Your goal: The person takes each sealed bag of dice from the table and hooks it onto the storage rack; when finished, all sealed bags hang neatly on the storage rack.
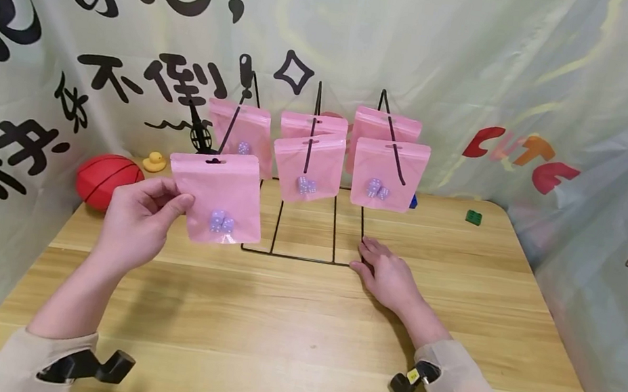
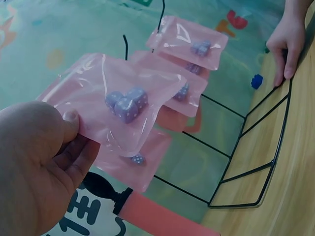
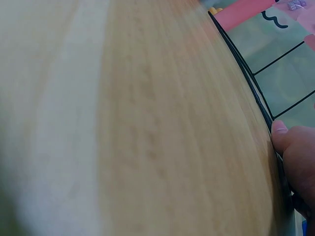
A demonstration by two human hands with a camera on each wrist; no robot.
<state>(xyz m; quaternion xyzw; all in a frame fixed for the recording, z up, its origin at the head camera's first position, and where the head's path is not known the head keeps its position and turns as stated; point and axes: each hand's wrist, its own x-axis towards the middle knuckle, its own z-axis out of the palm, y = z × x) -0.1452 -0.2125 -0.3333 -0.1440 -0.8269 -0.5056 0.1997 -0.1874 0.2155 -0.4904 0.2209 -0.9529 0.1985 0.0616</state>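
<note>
My left hand (image 1: 138, 222) pinches the lower left edge of a pink zip pouch (image 1: 213, 189) with purple dice in it, thumb in front. The pouch's hang hole overlaps the front end of the left hook of a black wire display rack (image 1: 311, 260). Behind it, another pink pouch (image 1: 243, 122) hangs on that hook. More pink pouches with dice hang from the middle hook (image 1: 309, 155) and the right hook (image 1: 396, 157). My right hand (image 1: 389, 279) grips the rack's base at its front right corner; in the right wrist view its thumb (image 3: 279, 129) lies on the wire.
A red ball (image 1: 104, 181) and a yellow rubber duck (image 1: 154, 162) are at the table's back left. A green toy brick (image 1: 474, 217) lies at the back right, a blue piece (image 1: 414, 202) behind the rack. A red cylinder (image 2: 157, 214) with a black end stands behind the held pouch.
</note>
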